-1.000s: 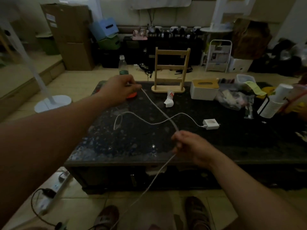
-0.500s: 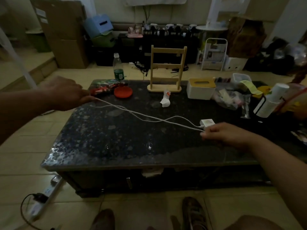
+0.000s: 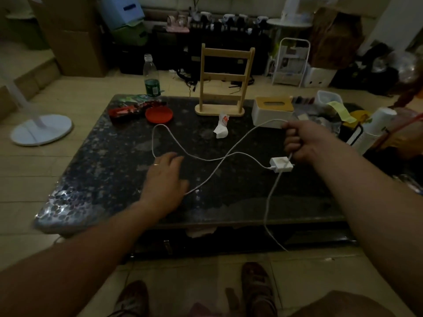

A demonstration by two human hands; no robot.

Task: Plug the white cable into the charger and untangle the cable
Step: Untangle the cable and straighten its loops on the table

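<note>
A small white charger (image 3: 281, 164) lies on the dark stone table (image 3: 114, 179), right of centre, with the white cable (image 3: 174, 143) plugged into its left side. From there the cable loops across the tabletop, crossing itself near the middle. My right hand (image 3: 302, 140) is closed around a stretch of cable just above the charger; one strand runs down from it past the charger and hangs off the front edge. My left hand (image 3: 166, 181) rests flat on the table with fingers spread, lying over a cable strand without gripping it.
At the back of the table stand a wooden rack (image 3: 223, 85), a white tissue box (image 3: 272, 110), a red lid (image 3: 159, 114), snack packets (image 3: 128, 109) and a crumpled white wrapper (image 3: 221, 130). A plastic bottle (image 3: 151, 76) stands behind. Clutter fills the right end. A fan base (image 3: 41, 130) sits on the floor at left.
My left hand let go of the cable end and came down flat on the table. My right hand lifted, gripping the cable above the charger. The taut cable now lies in loose loops.
</note>
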